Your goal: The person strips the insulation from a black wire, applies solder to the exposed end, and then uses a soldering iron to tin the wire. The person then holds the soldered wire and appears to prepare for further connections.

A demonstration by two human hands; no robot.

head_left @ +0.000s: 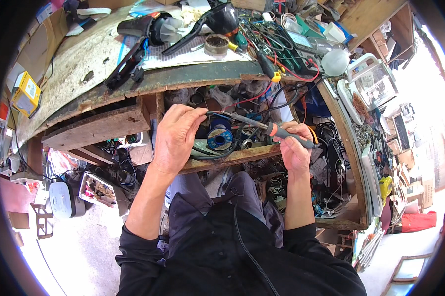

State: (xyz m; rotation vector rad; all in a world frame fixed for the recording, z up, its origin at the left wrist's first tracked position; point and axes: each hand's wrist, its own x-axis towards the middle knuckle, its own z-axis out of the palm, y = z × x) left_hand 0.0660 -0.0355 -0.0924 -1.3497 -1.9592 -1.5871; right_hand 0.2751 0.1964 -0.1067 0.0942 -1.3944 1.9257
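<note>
In my right hand (297,147) is a soldering iron (274,131) with a grey and orange handle, its metal shaft pointing left toward my other hand. My left hand (177,132) is closed in a pinch beside the iron's tip; what the fingertips grip is too small to make out. Both hands are above an open drawer space under the bench edge. Just below the iron sits a blue spool of solder wire (219,138), next to a black cable (221,155).
On the bench (79,101) lie a black hair dryer housing with its fan (165,30), another black shell (223,19), a round tin (216,44) and tangled test leads with tools. A wooden rail (242,157) crosses before my lap. A yellow box (26,93) stands far left.
</note>
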